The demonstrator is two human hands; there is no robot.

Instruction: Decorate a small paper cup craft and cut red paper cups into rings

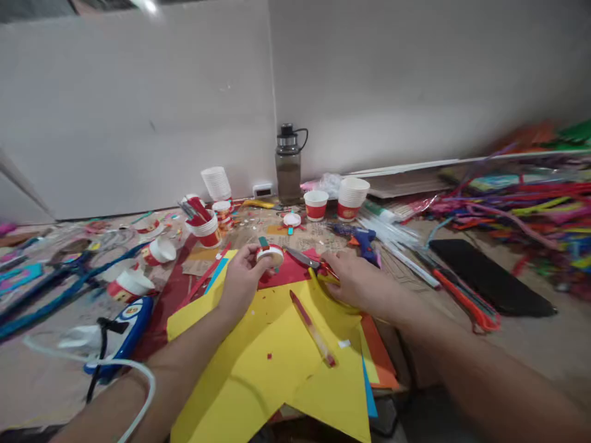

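Observation:
Between my left hand's (243,275) thumb and fingers is a short round piece, seemingly the cut-down base of a paper cup (270,256), with a red-and-white side and a teal strip standing on it. My right hand (353,277) is closed around the handles of a pair of scissors (302,258). The blades point left, near the cup base; whether they touch it I cannot tell. Under both hands lie yellow paper sheets (258,344) and a red sheet (290,269). A red-capped pen (313,329) rests on the yellow paper.
Behind my hands stand a water bottle (289,169), a single paper cup (316,206) and stacked cups (353,198). A similar cut cup piece (292,220) sits mid-table. Rightward lie a blue glue gun (366,243), a black phone (492,277) and colourful pipe cleaners (521,215). Cup pieces (130,285) lie left.

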